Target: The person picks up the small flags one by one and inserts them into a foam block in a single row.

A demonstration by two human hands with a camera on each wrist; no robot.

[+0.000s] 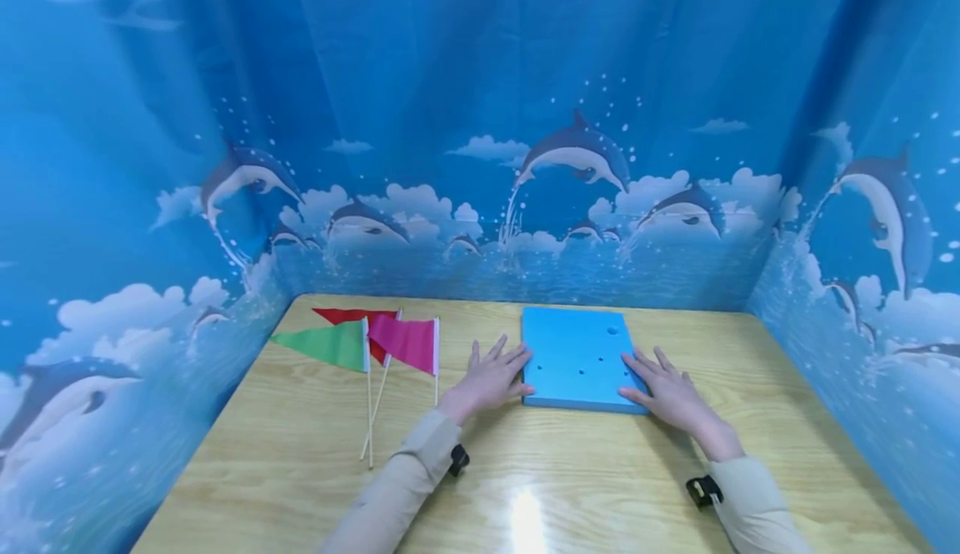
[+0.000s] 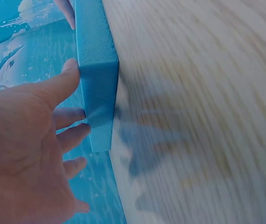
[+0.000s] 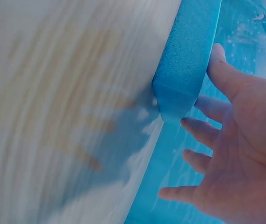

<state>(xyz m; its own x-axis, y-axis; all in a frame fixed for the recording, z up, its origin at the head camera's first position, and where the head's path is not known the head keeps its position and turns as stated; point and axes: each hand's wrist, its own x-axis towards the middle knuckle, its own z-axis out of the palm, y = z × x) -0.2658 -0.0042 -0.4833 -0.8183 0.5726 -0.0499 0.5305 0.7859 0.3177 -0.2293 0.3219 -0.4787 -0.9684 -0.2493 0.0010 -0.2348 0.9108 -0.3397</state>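
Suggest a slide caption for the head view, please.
Left hand and right hand flank a blue block on a table; three flags lie left.

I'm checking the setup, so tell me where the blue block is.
In the head view, the blue block lies on the table, right of the flags, between the left hand and the right hand.

On my feed I see a pale, wood-grained worktop (image 1: 600,471), white glare (image 1: 527,521) on its near part. Behind it and along both sides hang blue cloth curtains (image 1: 420,79) printed with grey dolphins (image 1: 577,132) and white clouds (image 1: 123,316).
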